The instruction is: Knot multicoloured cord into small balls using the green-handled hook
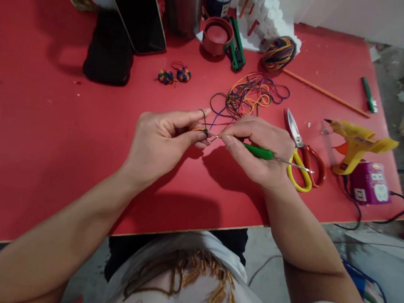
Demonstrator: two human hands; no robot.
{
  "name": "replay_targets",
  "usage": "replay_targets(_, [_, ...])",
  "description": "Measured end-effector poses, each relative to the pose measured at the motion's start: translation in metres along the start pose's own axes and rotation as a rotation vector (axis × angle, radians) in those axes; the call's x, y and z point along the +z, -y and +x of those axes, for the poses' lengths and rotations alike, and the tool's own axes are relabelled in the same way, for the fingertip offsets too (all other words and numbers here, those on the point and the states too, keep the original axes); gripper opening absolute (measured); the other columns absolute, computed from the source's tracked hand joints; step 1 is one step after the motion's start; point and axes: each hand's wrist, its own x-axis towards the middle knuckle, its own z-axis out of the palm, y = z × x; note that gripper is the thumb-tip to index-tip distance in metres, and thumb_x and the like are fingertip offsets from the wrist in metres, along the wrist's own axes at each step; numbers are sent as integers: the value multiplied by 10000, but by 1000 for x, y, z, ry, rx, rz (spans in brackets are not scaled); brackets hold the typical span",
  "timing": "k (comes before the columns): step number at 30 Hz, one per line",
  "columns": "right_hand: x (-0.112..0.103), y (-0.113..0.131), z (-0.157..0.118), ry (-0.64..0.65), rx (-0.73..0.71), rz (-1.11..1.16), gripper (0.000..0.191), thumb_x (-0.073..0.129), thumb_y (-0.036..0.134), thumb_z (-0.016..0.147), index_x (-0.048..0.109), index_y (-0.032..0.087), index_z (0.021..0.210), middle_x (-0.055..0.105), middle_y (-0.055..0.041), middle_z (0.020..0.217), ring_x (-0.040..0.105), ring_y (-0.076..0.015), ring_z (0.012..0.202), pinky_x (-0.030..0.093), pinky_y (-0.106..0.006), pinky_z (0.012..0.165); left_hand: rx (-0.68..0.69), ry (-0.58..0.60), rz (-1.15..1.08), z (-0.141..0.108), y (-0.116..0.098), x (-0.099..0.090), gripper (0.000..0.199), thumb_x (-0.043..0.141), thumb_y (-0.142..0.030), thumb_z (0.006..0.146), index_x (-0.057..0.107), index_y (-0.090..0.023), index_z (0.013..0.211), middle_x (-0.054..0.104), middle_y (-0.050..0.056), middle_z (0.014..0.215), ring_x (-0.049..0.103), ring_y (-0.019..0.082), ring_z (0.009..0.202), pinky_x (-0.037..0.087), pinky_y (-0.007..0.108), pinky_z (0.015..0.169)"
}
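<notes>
My right hand [259, 147] grips a crochet hook [258, 151] by its green handle, the metal tip pointing left. That tip meets a small piece of dark and orange yarn [202, 130] pinched between the fingers of my left hand [167, 141]. A dark strand loops over my left index finger. Beyond my hands lies a loose tangle of multicoloured yarn [251, 97], and thin strands run from it toward my fingers. Two small crocheted pieces [175, 76] rest on the table farther back. A wound yarn ball [279, 53] sits behind the tangle.
Scissors [302, 155] with yellow and red handles lie right of my right hand. Past them are a yellow glue gun [360, 139] and a purple box [370, 185] with cords. A green cutter [236, 46], red round container [217, 36] and propped phone [138, 14] stand at the back.
</notes>
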Motion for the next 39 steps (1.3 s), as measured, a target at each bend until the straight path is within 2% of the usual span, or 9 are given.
replay_targets(5, [4,-2,-2,27,-83,-78,171,683,168,1001,782,298,1052,814,5,859,757,-180,796,624,-341,765,-73,-27,-98,3,-3,4,301,894,-41,775,883,-210,1024,805,-20,812,811,162,729,705,293,788])
replay_targets(11, [9,-8,-7,10,-101,-88,147,688,201,1012,789,260,1101,823,-22,928,781,-190,869,639,-340,798,-140,-53,-190,7,-5,7,334,920,-18,703,873,-174,994,777,-30,775,806,157,697,718,294,780])
replay_targets(16, [11,-11,-9,9,-181,-141,225,718,181,1001,769,254,1208,836,-41,1015,789,-195,916,658,-337,821,-188,-20,-291,10,-2,4,354,931,0,689,874,-167,996,791,-4,757,789,154,636,711,271,717])
replay_targets(21, [16,-17,-10,21,-266,-207,290,741,228,1013,720,244,1302,835,-56,1080,795,-186,919,663,-302,797,-285,20,-363,13,-1,0,318,909,17,720,874,-141,994,782,24,748,772,143,620,697,238,685])
replay_targets(28, [22,-14,-13,8,-335,-460,219,683,319,1069,695,226,1267,829,-51,1049,787,-166,868,602,-260,717,-393,57,-426,12,-2,-3,280,860,34,784,875,-149,995,759,16,750,733,95,611,659,168,645])
replay_targets(34, [32,-13,-21,-3,-315,-593,303,650,268,1072,652,258,1375,806,-64,1131,774,-203,943,599,-293,780,-385,26,-486,10,-2,-1,197,877,-38,804,871,-186,933,802,21,807,712,86,608,621,159,597])
replay_targets(39, [39,-9,-20,-25,-344,-664,269,681,272,1062,653,187,1316,798,-77,1036,772,-211,898,593,-287,746,-366,31,-486,11,-1,0,210,921,-54,759,862,-170,924,812,31,800,703,96,603,614,176,584])
